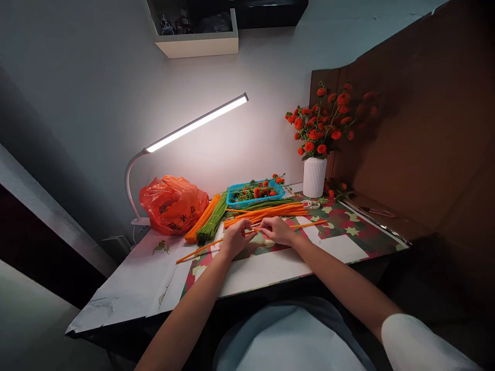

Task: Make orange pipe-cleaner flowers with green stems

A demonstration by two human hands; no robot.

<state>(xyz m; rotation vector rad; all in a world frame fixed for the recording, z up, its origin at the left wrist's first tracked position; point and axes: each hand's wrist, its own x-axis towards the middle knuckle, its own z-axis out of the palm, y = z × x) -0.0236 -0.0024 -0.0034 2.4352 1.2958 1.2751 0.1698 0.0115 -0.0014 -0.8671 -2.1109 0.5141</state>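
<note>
My left hand (235, 239) is closed on orange pipe cleaners (197, 251), whose long ends stick out to the lower left. Close beside it, my right hand (277, 230) pinches the same orange strands, and a straight end runs out to its right. The fingertips of both hands nearly meet over the table, and the exact spot they grip is too small to make out. Just behind them lies a pile of loose orange pipe cleaners (270, 212). To the left of that pile are a green pipe cleaner bundle (213, 222) and an orange bundle (199, 226).
A blue basket (232, 199) holds small orange flowers with green stems. Behind it to the right, a white ribbed vase (314, 178) carries orange flowers. An orange plastic bag (172, 206) sits under a lit desk lamp (197, 123). Cardboard (417, 129) walls the right side.
</note>
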